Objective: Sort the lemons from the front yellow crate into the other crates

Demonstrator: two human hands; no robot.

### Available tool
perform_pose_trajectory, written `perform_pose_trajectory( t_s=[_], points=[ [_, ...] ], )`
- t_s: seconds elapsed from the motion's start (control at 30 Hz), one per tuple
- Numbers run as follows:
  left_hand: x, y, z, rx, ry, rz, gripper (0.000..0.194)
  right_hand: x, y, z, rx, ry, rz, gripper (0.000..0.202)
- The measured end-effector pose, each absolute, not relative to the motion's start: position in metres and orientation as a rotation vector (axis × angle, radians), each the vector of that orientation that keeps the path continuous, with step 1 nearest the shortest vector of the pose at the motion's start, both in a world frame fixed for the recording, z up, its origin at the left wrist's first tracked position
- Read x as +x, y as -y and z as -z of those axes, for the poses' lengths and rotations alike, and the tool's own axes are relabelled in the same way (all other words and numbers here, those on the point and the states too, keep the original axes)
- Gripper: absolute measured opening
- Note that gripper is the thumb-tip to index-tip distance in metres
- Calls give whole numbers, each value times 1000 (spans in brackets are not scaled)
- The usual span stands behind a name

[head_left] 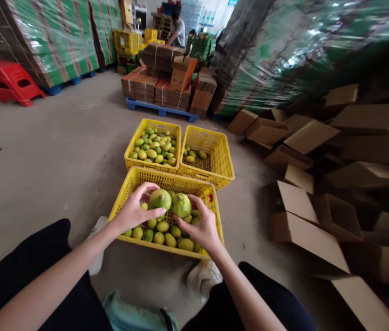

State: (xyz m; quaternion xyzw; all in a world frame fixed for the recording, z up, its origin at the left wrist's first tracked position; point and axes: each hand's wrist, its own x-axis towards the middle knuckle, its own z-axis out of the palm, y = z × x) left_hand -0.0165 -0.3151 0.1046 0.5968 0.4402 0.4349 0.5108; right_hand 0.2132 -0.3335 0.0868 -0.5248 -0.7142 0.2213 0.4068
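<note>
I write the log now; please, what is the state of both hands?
Left hand: holding one green fruit.
Right hand: holding another green fruit.

Fruit point(162, 226) lay in the near crate point(219, 220) and two crates point(224, 158) behind it, with a pallet point(161, 111) beyond, a stool point(14, 82) far left, and apparently boxes point(313, 236) right.

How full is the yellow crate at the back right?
Mostly empty: the back right crate holds only a few fruits bunched toward its left, with its slatted floor showing.
</note>
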Motion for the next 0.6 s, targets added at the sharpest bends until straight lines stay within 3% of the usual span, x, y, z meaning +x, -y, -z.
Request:
perform_pose_trajectory(
  t_s=[0.6],
  points=[
    [-5,317,-108,1286,-970,-853,46,231,360,-89,-1385,1697,-732,48]
  ],
)
